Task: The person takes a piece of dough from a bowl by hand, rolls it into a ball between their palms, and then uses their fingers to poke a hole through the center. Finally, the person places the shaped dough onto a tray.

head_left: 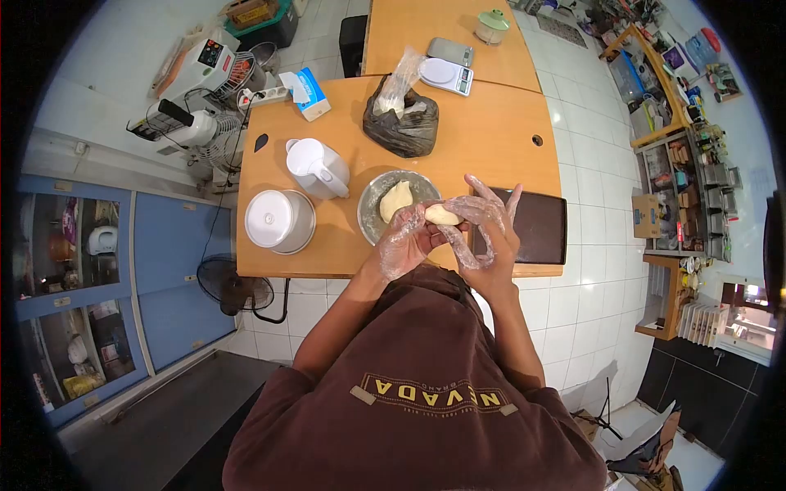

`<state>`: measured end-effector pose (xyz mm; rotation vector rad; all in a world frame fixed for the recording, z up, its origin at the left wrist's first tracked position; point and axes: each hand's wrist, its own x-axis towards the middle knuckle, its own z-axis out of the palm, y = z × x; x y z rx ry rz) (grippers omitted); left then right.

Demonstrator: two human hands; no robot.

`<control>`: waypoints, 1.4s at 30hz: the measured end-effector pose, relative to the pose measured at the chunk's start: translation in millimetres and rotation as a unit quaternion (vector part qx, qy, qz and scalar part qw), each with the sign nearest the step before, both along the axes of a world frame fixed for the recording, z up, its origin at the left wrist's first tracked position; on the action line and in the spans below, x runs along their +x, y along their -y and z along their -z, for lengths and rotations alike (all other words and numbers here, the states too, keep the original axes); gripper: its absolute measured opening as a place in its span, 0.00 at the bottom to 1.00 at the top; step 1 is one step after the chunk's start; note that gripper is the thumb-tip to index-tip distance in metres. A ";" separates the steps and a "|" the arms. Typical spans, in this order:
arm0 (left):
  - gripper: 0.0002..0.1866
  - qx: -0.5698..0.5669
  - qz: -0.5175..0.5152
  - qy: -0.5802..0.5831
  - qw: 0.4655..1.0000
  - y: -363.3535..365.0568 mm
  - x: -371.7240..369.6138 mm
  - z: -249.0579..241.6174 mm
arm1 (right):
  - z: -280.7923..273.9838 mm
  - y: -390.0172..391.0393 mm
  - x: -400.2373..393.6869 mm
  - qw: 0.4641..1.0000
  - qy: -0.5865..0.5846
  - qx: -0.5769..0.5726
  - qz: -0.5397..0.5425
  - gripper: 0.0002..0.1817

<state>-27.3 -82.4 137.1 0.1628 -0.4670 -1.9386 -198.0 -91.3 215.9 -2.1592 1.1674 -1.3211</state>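
Observation:
A small pale lump of dough is held up between my two hands, near the table's front edge. My left hand, dusted white with flour, has its fingers closed on the lump's left end. From the right, my right hand pinches the other end with thumb and forefinger, while its outer fingers stick up apart. Just behind my left hand stands a metal bowl with flour-smeared walls. A larger piece of dough lies in it. Beside and partly behind my right hand is a dark flat baking tray.
On the wooden table are a white lidded tub, a white pitcher, a tissue box, a black plastic bag and a white kitchen scale. A black fan stands at the left front.

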 end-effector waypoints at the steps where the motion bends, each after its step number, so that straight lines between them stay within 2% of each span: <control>1: 0.25 -0.003 -0.007 -0.002 1.000 0.3 -0.3 0.6 | -0.2 0.4 0.0 1.000 -0.005 0.001 -0.002 0.17; 5: 0.21 0.022 -0.009 0.015 1.000 3.3 2.7 0.4 | 0.5 1.1 -2.2 0.999 -0.050 -0.004 -0.005 0.18; 10: 0.19 0.022 -0.031 0.045 0.998 2.5 3.1 1.8 | 2.0 0.0 -3.3 0.998 -0.051 0.016 -0.015 0.21; 13: 0.19 0.053 -0.053 0.075 0.994 2.6 3.3 -0.5 | 2.2 -0.5 -3.9 0.998 -0.043 0.030 -0.017 0.22; 22: 0.25 0.036 -0.061 0.111 0.991 5.7 3.2 -15.6 | 6.4 -1.7 -5.4 0.999 -0.048 0.014 -0.004 0.22; 32: 0.19 0.030 -0.083 0.148 0.985 4.0 4.2 -12.8 | -6.6 -2.6 -10.5 0.998 -0.021 0.049 -0.031 0.19; 42: 0.16 0.029 -0.075 0.177 0.981 1.6 8.9 -11.7 | 14.3 1.8 -21.8 0.998 -0.030 0.035 -0.031 0.19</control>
